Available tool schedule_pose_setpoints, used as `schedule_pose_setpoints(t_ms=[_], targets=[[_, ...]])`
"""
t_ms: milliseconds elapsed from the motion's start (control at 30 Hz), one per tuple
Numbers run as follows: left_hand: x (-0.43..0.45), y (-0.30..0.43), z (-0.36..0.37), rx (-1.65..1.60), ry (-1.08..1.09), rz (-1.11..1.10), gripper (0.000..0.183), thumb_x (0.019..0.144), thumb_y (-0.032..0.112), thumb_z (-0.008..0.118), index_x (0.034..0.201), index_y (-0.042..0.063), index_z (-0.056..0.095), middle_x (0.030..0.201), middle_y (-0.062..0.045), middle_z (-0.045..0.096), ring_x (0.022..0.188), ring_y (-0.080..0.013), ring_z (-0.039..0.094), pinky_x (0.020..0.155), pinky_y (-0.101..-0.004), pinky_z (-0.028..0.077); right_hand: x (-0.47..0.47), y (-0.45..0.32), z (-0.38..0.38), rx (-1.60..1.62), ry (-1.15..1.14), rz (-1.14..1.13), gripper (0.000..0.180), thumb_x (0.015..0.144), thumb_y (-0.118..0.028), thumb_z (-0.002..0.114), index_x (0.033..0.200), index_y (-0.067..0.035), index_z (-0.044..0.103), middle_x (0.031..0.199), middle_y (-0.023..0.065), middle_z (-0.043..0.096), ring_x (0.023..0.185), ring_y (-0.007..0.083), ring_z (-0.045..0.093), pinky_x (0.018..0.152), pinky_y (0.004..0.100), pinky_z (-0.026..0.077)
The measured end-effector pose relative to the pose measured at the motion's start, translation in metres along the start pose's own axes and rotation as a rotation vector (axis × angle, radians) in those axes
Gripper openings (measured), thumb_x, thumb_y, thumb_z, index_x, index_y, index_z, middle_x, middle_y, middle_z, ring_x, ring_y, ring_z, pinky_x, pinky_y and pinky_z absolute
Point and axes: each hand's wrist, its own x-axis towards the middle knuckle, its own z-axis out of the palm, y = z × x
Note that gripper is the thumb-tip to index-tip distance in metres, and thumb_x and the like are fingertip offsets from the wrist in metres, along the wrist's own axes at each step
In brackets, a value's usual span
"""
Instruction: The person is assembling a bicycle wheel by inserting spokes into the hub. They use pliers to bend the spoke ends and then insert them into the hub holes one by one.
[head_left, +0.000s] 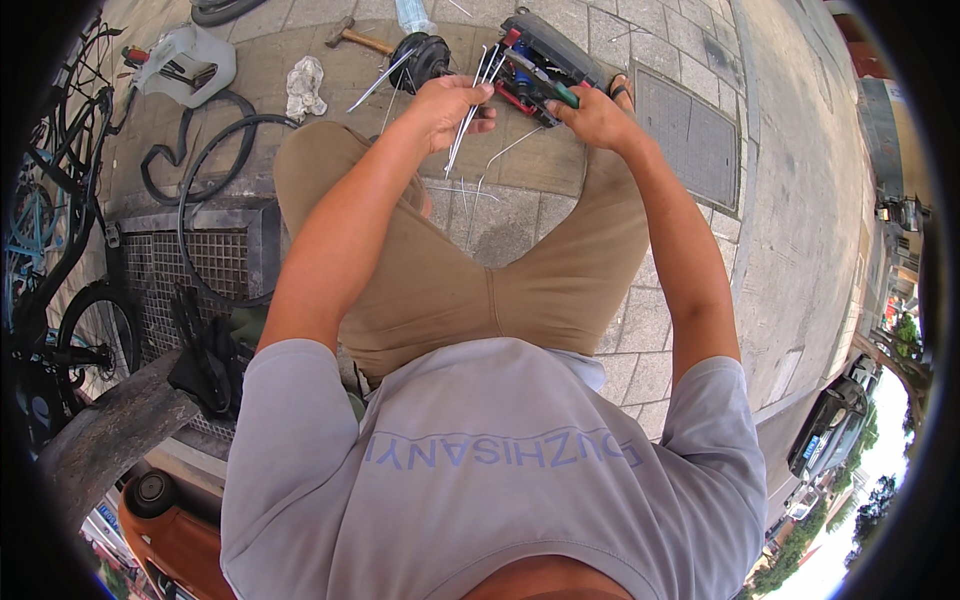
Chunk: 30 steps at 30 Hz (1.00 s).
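My left hand (454, 109) pinches a small bundle of thin metal spokes (466, 120) between thumb and fingers, their bent ends pointing away from me. In my right hand (596, 118) is a pair of pliers (536, 71) with green grips, its jaws reaching towards the tops of the spokes. Whether the jaws touch a spoke cannot be told. Just beyond my left hand sits a black wheel hub (421, 61) with a few spokes sticking out of it. Behind the pliers lies an opened dark toolbox (559, 46) with tools inside. Loose bent wires (491, 159) lie on the paving between my legs.
A hammer (367, 37), a crumpled white rag (305, 88) and a cut plastic jug (214, 64) of tools lie ahead to the left. Nearer are an inner tube (244, 142), a wheel rim (181, 225) and a metal grating (202, 259). Bicycles (97, 322) stand far left.
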Motion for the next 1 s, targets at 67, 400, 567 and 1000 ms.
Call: schedule_pose_setpoints(t_ms=[67,400,567,1000], targets=[[0.0,-0.001,0.001,0.005,0.014,0.011,0.024,0.101,0.012,0.071,0.118,-0.003,0.061,0.104,-0.011,0.066,0.085,-0.0212,0.068,0.07,-0.0382,0.067,0.0,0.002,0.002,-0.021,0.018,-0.012,0.044,0.101,-0.043,0.064,0.11,0.0,0.071,0.097,0.0245,0.073,0.1,0.0383,0.071,0.09,0.0453,0.052],[0.003,-0.003,-0.002,0.036,0.011,-0.018,0.025,0.099,0.012,0.075,0.117,0.001,0.062,0.1,-0.006,0.066,0.085,-0.0196,0.069,0.073,-0.0386,0.066,0.01,0.012,0.01,0.014,-0.046,0.046,0.045,0.099,-0.039,0.067,0.12,0.002,0.069,0.109,0.0284,0.073,0.11,0.0424,0.069,0.098,0.0468,0.052],[0.004,-0.007,-0.005,0.049,0.042,-0.033,0.024,0.099,0.011,0.075,0.117,0.001,0.062,0.097,-0.006,0.066,0.08,-0.0204,0.07,0.071,-0.0384,0.066,0.014,0.016,0.015,0.007,-0.069,0.028,0.04,0.097,-0.028,0.068,0.123,0.003,0.067,0.113,0.0318,0.072,0.116,0.046,0.067,0.101,0.0487,0.051],[0.0,-0.01,-0.001,0.073,0.2,0.007,0.026,0.096,0.005,0.075,0.116,-0.004,0.059,0.095,-0.012,0.068,0.074,-0.0228,0.07,0.062,-0.0388,0.065,0.013,0.018,0.042,-0.07,0.124,0.003,0.026,0.098,-0.019,0.063,0.113,0.003,0.062,0.105,0.0342,0.07,0.108,0.0498,0.067,0.095,0.0546,0.052]])
